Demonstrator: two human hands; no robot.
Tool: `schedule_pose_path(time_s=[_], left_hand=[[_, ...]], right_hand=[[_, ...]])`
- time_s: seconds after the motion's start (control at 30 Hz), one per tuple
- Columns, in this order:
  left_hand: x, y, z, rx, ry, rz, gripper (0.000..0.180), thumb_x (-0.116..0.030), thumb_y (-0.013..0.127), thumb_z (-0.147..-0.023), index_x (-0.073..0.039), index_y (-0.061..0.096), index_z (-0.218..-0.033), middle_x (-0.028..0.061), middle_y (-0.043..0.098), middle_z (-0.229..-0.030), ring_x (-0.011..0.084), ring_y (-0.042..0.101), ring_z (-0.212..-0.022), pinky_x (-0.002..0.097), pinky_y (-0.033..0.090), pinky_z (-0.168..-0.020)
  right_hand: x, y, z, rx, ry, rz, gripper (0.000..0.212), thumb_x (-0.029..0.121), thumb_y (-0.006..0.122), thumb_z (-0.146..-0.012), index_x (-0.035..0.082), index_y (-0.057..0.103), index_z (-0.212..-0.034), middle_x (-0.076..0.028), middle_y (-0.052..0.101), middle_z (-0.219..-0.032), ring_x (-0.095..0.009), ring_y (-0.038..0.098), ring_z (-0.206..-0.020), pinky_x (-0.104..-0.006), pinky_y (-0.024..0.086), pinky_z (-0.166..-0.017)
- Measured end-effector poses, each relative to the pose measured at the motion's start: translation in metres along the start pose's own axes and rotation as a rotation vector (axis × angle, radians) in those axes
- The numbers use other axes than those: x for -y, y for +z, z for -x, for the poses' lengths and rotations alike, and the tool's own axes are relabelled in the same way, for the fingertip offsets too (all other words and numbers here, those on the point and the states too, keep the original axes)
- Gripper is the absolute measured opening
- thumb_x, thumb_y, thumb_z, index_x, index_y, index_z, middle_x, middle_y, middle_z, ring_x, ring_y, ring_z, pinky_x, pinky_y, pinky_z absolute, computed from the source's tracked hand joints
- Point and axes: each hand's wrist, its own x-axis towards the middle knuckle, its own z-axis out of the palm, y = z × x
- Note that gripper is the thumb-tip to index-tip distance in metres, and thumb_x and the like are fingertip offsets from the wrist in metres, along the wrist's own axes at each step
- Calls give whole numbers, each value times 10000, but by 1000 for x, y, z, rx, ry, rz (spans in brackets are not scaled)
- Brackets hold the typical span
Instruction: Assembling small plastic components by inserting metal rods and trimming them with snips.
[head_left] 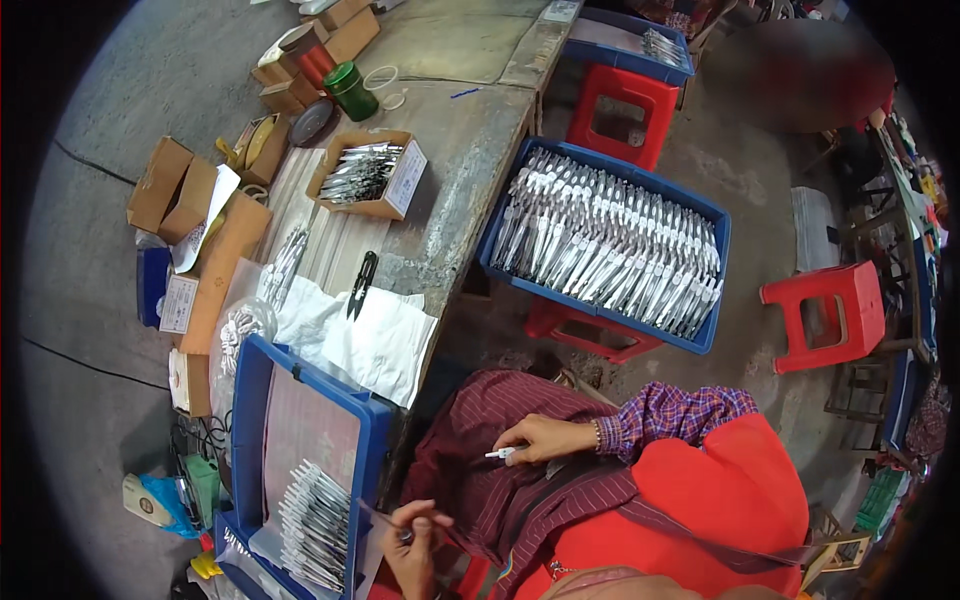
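Note:
My left hand point(415, 545) is closed at the lower middle, its fingers pinched on a thin dark stick whose kind I cannot make out. Right beside it stands a blue tray point(375, 425) with a row of silvery pens point(315, 525) in its lower part. Over my lap, covered in maroon striped cloth point(470, 420), my right hand point(548, 440) is also closed. A small white plastic piece point(500, 453) pokes out from its fingertips; the rest is hidden in the hand.
On the worktable point(450, 130) are white cloths point(380, 345), a black folding knife point(362, 285), a carton of pens point(405, 180) and a green can point(350, 90). A blue crate point(720, 290) packed with pens rests on a red stool. Another red stool point(830, 315) stands at right.

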Motion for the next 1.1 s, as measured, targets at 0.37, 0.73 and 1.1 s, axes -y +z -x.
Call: schedule_pose_path(time_s=[0.37, 0.73, 1.1], left_hand=[[-3, 40, -22, 232, -138, 63, 213, -149, 558, -917, 12, 588, -1054, 92, 649, -769, 32, 448, -525, 168, 330, -475], [18, 41, -32, 218, -184, 70, 175, -79, 537, -893, 9, 604, -1029, 56, 642, -761, 37, 491, -592, 172, 372, -526], [87, 35, -22, 69, -55, -200, 223, -91, 638, -795, -51, 624, -1014, 119, 614, -704, 155, 609, -583, 279, 445, -556]], right_hand=[[-16, -5, 6, -62, -55, 34, 357, 167, 619, -796, 29, 607, -1126, -156, 672, -923, -223, 657, -800, -330, 497, -718], [-9, -6, 10, -77, 117, -177, 287, 138, 564, -842, 7, 609, -1093, -54, 648, -731, -93, 583, -564, -251, 479, -530], [-8, -5, -8, -150, 278, -519, 380, 37, 545, -885, -35, 468, -1250, -73, 625, -946, -80, 574, -736, -203, 483, -674]])
